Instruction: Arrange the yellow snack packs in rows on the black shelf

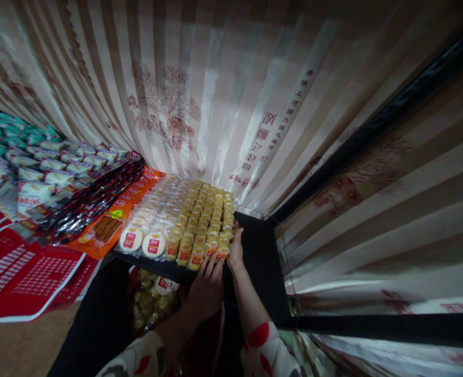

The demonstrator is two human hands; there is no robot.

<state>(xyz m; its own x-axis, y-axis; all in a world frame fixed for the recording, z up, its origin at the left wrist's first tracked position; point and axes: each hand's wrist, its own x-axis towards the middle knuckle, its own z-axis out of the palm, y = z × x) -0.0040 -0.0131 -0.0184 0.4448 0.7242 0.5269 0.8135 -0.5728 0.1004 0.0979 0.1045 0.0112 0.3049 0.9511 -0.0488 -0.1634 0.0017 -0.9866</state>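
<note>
Beside white packets (153, 244) and an orange bag (116, 222), left hand (211, 280) and right hand (236, 251) (both unclenched) touch yellow packets (200, 222).

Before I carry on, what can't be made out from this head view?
All in the head view:
1. Packets below the shelf: partly covered by the left forearm.
2. Nearest yellow packets: partly hidden by the left hand; their fine print is too small and blurred.
3. Teal packets and red basket: cut off by the left edge.
</note>
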